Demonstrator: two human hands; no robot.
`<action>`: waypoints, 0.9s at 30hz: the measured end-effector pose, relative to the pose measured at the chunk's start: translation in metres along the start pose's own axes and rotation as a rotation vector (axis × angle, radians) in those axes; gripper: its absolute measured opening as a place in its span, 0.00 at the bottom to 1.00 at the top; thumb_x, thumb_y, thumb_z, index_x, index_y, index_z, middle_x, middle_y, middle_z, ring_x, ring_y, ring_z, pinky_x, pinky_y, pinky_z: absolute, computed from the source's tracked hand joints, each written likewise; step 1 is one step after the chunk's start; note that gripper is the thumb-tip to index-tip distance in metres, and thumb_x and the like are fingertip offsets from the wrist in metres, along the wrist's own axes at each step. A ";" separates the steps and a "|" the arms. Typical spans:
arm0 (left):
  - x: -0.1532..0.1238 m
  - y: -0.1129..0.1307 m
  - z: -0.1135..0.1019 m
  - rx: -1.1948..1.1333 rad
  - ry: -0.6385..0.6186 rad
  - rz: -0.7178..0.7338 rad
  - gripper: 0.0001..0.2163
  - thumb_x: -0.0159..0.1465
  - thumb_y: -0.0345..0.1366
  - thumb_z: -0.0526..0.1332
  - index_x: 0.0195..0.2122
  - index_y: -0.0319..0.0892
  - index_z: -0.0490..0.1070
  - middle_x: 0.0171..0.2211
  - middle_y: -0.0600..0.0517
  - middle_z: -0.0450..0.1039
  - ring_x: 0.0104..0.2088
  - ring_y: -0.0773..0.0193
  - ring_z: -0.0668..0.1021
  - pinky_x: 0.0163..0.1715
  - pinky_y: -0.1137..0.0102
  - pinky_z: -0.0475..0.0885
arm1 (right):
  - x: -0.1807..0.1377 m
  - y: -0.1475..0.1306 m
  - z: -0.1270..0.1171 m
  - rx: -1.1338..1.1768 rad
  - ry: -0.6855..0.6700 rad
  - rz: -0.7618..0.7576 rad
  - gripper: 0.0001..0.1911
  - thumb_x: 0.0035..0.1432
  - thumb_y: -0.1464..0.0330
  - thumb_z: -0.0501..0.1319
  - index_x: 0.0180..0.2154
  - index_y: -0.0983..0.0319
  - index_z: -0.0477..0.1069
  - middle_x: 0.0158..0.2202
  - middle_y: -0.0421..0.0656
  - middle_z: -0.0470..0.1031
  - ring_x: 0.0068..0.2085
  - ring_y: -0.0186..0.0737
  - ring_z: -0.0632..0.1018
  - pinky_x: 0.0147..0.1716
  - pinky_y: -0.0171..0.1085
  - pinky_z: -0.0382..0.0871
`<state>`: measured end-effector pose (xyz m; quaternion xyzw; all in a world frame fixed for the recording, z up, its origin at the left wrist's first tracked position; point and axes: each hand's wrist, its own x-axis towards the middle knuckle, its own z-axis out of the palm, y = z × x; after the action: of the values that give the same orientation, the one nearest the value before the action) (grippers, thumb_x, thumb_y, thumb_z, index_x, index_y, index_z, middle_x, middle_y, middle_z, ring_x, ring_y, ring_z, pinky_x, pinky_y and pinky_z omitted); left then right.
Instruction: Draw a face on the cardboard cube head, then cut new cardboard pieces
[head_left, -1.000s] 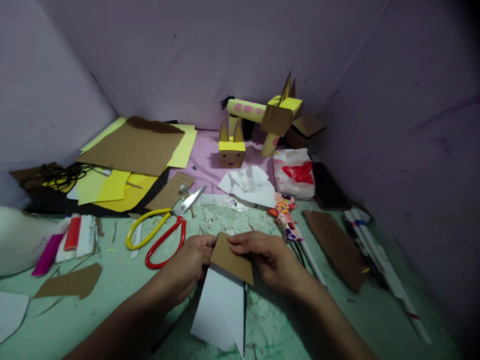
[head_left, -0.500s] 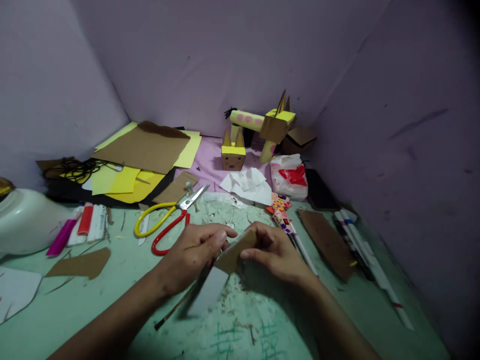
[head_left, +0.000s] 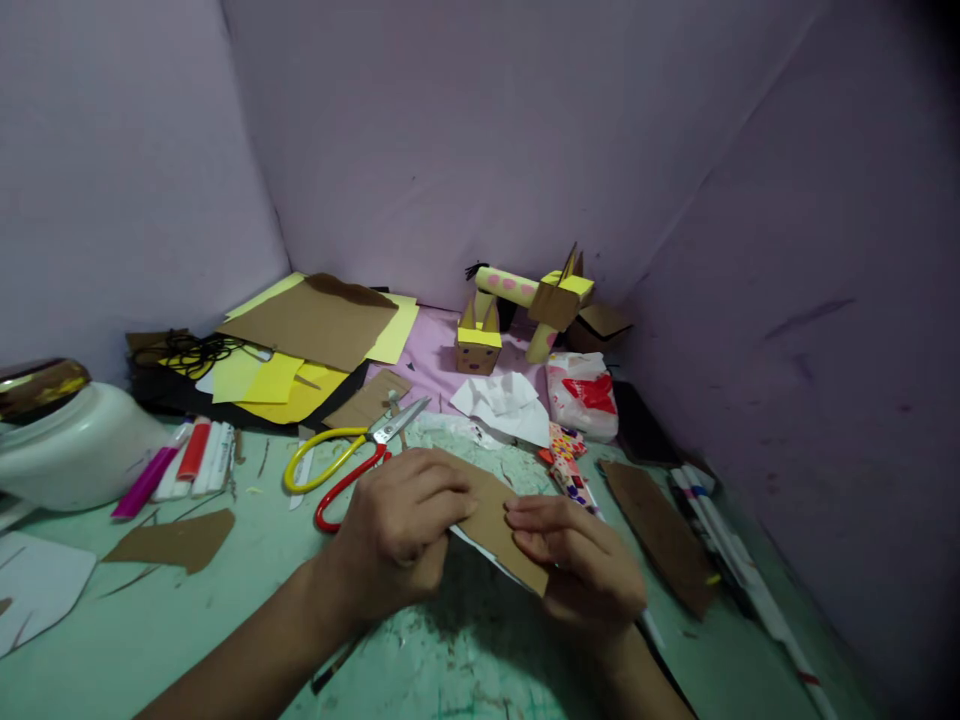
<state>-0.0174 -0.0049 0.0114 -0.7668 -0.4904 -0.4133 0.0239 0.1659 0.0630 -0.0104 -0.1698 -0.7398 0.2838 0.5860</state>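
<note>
Both my hands hold one piece of brown cardboard [head_left: 495, 520] with a white underside, just above the green table [head_left: 247, 610]. My left hand [head_left: 397, 530] grips its left end, fingers curled over the top. My right hand [head_left: 581, 565] pinches its right end, thumb on top and fingers underneath. The piece lies nearly flat, tilted down toward the right. Scissors [head_left: 349, 460] with one yellow and one red handle lie just beyond my left hand.
Brown and yellow sheets [head_left: 300, 340] are piled at back left, cardboard animal figures [head_left: 525, 305] stand at the back, with white paper [head_left: 506, 405] and a plastic bag [head_left: 581, 390] nearby. Markers [head_left: 187, 460] and a white jar [head_left: 67, 440] sit left; a cardboard strip [head_left: 656, 520] and pens [head_left: 739, 570] lie right.
The cardboard has turned from hanging with its white side toward me to lying nearly flat, brown side up. Both hands closed in around its ends. The view has tilted upward.
</note>
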 end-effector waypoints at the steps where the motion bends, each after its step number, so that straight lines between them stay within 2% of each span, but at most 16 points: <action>1: 0.000 0.000 0.000 0.034 0.031 -0.020 0.16 0.55 0.20 0.55 0.38 0.40 0.78 0.39 0.43 0.80 0.43 0.53 0.78 0.46 0.59 0.72 | -0.002 0.000 0.000 -0.022 0.028 -0.014 0.17 0.48 0.81 0.65 0.30 0.51 0.82 0.27 0.41 0.83 0.30 0.48 0.83 0.31 0.48 0.79; 4: 0.002 0.004 -0.002 0.089 0.234 -0.179 0.15 0.56 0.21 0.56 0.40 0.41 0.76 0.45 0.42 0.76 0.49 0.51 0.75 0.52 0.57 0.68 | -0.007 0.001 -0.001 -0.105 0.134 -0.025 0.21 0.48 0.81 0.67 0.33 0.47 0.81 0.28 0.39 0.83 0.33 0.49 0.83 0.35 0.51 0.78; 6: 0.003 0.010 -0.002 0.006 0.383 -0.364 0.09 0.57 0.25 0.60 0.36 0.43 0.75 0.40 0.46 0.76 0.42 0.54 0.76 0.46 0.61 0.70 | -0.010 0.002 -0.002 -0.192 0.222 -0.043 0.21 0.48 0.81 0.67 0.33 0.46 0.81 0.28 0.39 0.83 0.33 0.49 0.82 0.35 0.52 0.78; 7: 0.003 0.013 0.000 -0.112 0.389 -0.483 0.04 0.57 0.29 0.61 0.32 0.43 0.74 0.34 0.48 0.75 0.36 0.56 0.76 0.39 0.65 0.71 | -0.011 0.003 -0.003 -0.234 0.238 -0.059 0.21 0.48 0.81 0.67 0.34 0.45 0.81 0.28 0.38 0.82 0.32 0.49 0.82 0.35 0.52 0.77; 8: 0.004 0.016 0.002 -0.287 0.330 -0.611 0.03 0.58 0.34 0.62 0.28 0.43 0.74 0.27 0.50 0.73 0.29 0.59 0.74 0.31 0.67 0.70 | -0.012 0.003 -0.004 -0.273 0.227 -0.087 0.21 0.48 0.80 0.67 0.34 0.45 0.81 0.28 0.38 0.82 0.31 0.48 0.81 0.35 0.51 0.77; 9: 0.004 0.020 0.005 -0.505 0.223 -0.734 0.08 0.58 0.38 0.63 0.25 0.42 0.73 0.23 0.52 0.71 0.25 0.62 0.72 0.26 0.69 0.67 | -0.013 0.003 -0.004 -0.310 0.194 -0.122 0.21 0.48 0.80 0.67 0.35 0.45 0.81 0.28 0.38 0.82 0.30 0.47 0.80 0.34 0.50 0.77; 11: 0.005 0.025 0.012 -0.941 0.016 -0.906 0.11 0.55 0.44 0.66 0.25 0.41 0.73 0.21 0.53 0.70 0.23 0.65 0.70 0.24 0.71 0.66 | -0.016 0.002 -0.003 -0.380 0.087 -0.203 0.22 0.49 0.79 0.68 0.39 0.44 0.80 0.28 0.37 0.82 0.29 0.45 0.79 0.35 0.48 0.77; 12: 0.005 0.026 0.015 -1.089 -0.028 -0.954 0.12 0.53 0.45 0.68 0.27 0.40 0.74 0.22 0.53 0.71 0.23 0.65 0.70 0.25 0.71 0.67 | -0.018 0.001 -0.001 -0.409 0.033 -0.242 0.23 0.49 0.79 0.69 0.41 0.44 0.79 0.28 0.37 0.82 0.29 0.44 0.79 0.36 0.47 0.77; 14: 0.006 0.025 0.020 -1.185 -0.012 -1.018 0.15 0.48 0.43 0.70 0.32 0.39 0.74 0.23 0.53 0.73 0.23 0.66 0.70 0.25 0.72 0.68 | -0.020 0.001 0.004 -0.450 -0.041 -0.270 0.21 0.50 0.78 0.69 0.41 0.46 0.79 0.28 0.38 0.81 0.29 0.42 0.77 0.39 0.47 0.76; 16: 0.008 0.019 0.019 -1.118 0.019 -1.069 0.16 0.45 0.41 0.70 0.31 0.37 0.74 0.21 0.53 0.72 0.20 0.69 0.68 0.20 0.74 0.63 | -0.021 0.002 0.010 -0.429 -0.048 -0.210 0.17 0.51 0.78 0.67 0.38 0.49 0.79 0.27 0.39 0.78 0.30 0.42 0.76 0.44 0.48 0.74; 19: 0.012 0.008 0.008 -1.053 0.012 -1.069 0.13 0.44 0.39 0.69 0.29 0.37 0.75 0.20 0.54 0.72 0.18 0.71 0.66 0.19 0.75 0.60 | -0.016 0.007 0.014 -0.196 0.112 0.044 0.17 0.47 0.78 0.61 0.36 0.52 0.78 0.34 0.42 0.75 0.39 0.46 0.75 0.49 0.52 0.70; 21: 0.015 0.002 0.000 -1.045 -0.038 -1.031 0.11 0.44 0.36 0.68 0.28 0.37 0.76 0.22 0.52 0.74 0.22 0.68 0.71 0.23 0.73 0.64 | -0.008 0.008 0.012 0.124 0.231 0.363 0.21 0.42 0.76 0.59 0.40 0.53 0.76 0.40 0.44 0.75 0.44 0.47 0.76 0.47 0.50 0.72; 22: 0.016 0.001 -0.003 -1.038 -0.078 -1.005 0.10 0.44 0.35 0.68 0.28 0.37 0.76 0.24 0.51 0.75 0.25 0.65 0.73 0.26 0.71 0.67 | -0.003 0.008 0.010 0.313 0.235 0.552 0.22 0.42 0.74 0.59 0.41 0.54 0.76 0.42 0.45 0.76 0.45 0.48 0.76 0.45 0.48 0.73; 24: 0.016 0.000 -0.005 -0.997 -0.161 -0.940 0.08 0.47 0.34 0.66 0.29 0.37 0.77 0.27 0.48 0.77 0.30 0.60 0.76 0.32 0.67 0.70 | 0.006 0.005 0.007 0.663 0.063 0.883 0.21 0.44 0.66 0.61 0.43 0.58 0.77 0.41 0.48 0.78 0.42 0.50 0.78 0.39 0.46 0.75; 26: 0.014 0.002 -0.003 -0.916 -0.225 -0.882 0.07 0.49 0.34 0.64 0.28 0.38 0.77 0.27 0.48 0.77 0.30 0.59 0.75 0.31 0.67 0.69 | 0.009 0.000 0.006 0.850 -0.168 1.040 0.22 0.47 0.57 0.64 0.42 0.62 0.78 0.38 0.51 0.80 0.40 0.53 0.80 0.36 0.46 0.75; 27: 0.013 0.003 -0.001 -0.870 -0.254 -0.864 0.05 0.50 0.34 0.64 0.27 0.38 0.77 0.27 0.49 0.76 0.29 0.60 0.74 0.29 0.68 0.68 | 0.009 -0.002 0.008 0.880 -0.222 1.072 0.22 0.47 0.55 0.66 0.40 0.63 0.78 0.36 0.51 0.81 0.38 0.53 0.80 0.36 0.45 0.75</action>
<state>-0.0133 0.0024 0.0221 -0.4818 -0.5420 -0.4532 -0.5184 0.1564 0.0652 -0.0037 -0.2284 -0.4259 0.8222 0.3007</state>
